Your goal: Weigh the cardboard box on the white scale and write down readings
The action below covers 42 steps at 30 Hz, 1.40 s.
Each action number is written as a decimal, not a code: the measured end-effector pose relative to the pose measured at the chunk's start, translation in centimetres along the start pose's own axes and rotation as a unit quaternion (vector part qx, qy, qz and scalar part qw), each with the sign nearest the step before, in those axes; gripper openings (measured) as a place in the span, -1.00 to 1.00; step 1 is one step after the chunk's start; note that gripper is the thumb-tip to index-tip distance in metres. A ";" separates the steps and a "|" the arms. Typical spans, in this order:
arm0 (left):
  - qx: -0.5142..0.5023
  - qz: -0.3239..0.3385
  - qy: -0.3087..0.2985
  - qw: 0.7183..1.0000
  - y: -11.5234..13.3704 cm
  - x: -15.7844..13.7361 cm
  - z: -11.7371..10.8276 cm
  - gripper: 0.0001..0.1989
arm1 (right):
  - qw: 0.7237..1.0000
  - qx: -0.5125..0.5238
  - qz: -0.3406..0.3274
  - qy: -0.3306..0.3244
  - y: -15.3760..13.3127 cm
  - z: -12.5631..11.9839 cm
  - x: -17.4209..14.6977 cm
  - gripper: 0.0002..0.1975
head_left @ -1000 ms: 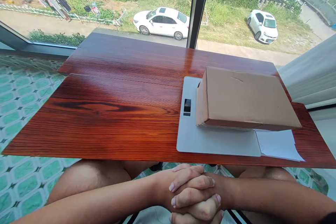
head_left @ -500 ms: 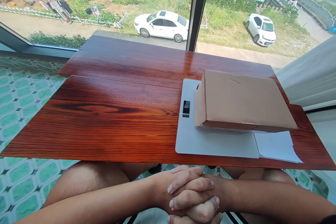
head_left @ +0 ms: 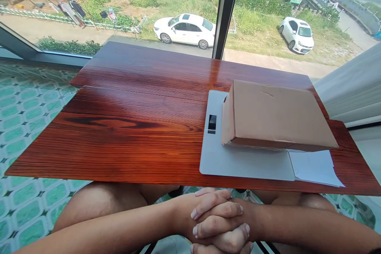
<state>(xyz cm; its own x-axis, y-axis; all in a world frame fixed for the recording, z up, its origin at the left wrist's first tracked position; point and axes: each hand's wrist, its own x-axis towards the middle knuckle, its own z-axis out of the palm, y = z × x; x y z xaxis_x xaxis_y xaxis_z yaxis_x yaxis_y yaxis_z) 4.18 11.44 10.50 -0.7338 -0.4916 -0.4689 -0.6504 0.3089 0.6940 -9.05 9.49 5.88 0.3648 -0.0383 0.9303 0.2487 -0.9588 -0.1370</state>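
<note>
My left hand (head_left: pixel 190 211) and my right hand (head_left: pixel 244 211) are clasped together over my lap, fingers interlaced and closed. No object shows in either hand; the palms are hidden. Both hands lie just below the near edge of the reddish-brown wooden table (head_left: pixel 125 147). Nearest to them on the tabletop is a flat silver-grey board (head_left: pixel 238 162) with a small dark panel (head_left: pixel 212 122) at its left side. A closed brown cardboard box (head_left: pixel 279 115) rests on the board, reaching past its right side. White paper sheets (head_left: pixel 314 166) stick out beside the board, partly under the box.
Behind the table stands a large window with a dark frame post (head_left: pixel 223 16). A pale curtain (head_left: pixel 354 83) hangs at the right. The floor has green and white tiles (head_left: pixel 24 127). Outside, two white cars are parked, one the sedan (head_left: pixel 187 29) at the left.
The view has shifted slightly, so the table and box sit a little further right in the picture. My clasped hands keep the same pose.
</note>
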 end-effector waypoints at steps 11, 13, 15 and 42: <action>0.023 0.058 0.051 0.997 -0.7 0.3 1.1 -0.42 | 0.998 0.053 0.010 0.020 1.0 0.3 -0.9 -0.79; 0.016 0.056 0.052 0.997 -0.9 0.3 1.1 -0.44 | 0.998 0.061 0.006 0.021 1.2 0.3 -1.3 -0.79; 0.012 0.049 0.051 0.997 -1.0 0.3 1.0 -0.47 | 0.998 0.064 0.012 0.020 1.2 0.2 -1.2 -0.78; 0.088 0.192 0.355 0.911 -3.1 0.3 5.2 -0.54 | 0.999 0.019 0.032 0.021 0.2 0.0 0.0 -0.78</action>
<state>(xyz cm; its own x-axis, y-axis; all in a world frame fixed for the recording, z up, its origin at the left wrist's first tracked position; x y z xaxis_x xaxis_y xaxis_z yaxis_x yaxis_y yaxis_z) 4.95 14.55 5.42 -0.6428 -0.7034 0.3034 -0.4403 0.6633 0.6051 -9.01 9.31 5.90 0.3427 -0.1123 0.9327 0.2602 -0.9426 -0.2092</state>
